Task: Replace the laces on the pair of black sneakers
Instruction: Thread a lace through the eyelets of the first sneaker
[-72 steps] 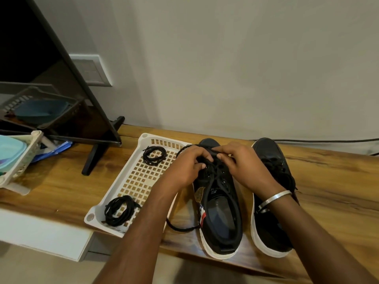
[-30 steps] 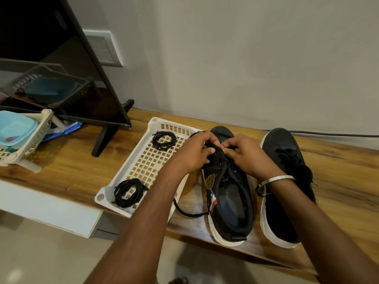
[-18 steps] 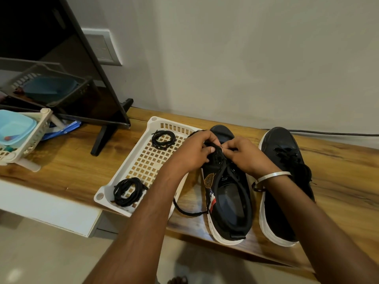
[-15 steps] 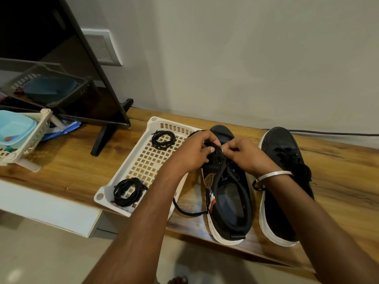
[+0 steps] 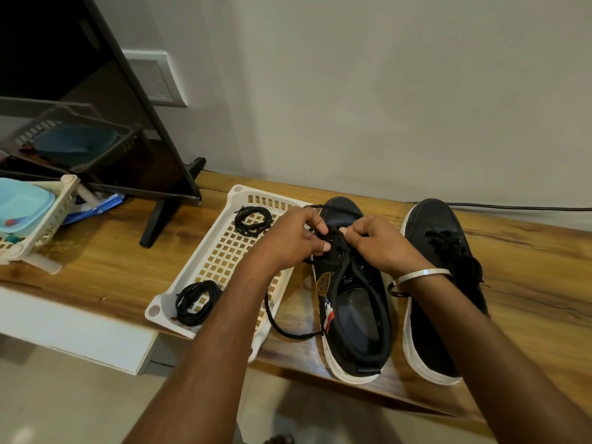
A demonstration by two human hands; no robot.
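Since a moment ago little has shifted: the left hand (image 5: pixel 290 237) and right hand (image 5: pixel 382 243) stay pinched on the black lace (image 5: pixel 334 241) of the left black white-soled sneaker (image 5: pixel 352 302) on the wooden shelf (image 5: pixel 112 267), so unlacing looks barely begun.

Single head view — looking steeply down, close over the bench (image 5: pixel 96 270).

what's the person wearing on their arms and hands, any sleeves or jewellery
Both forearms are bare, with no sleeves in view and no gloves. The left hand shows no rings or bands, nor does its wrist. The right hand has a plain silver metal bangle sitting loosely around the wrist. No watch shows.
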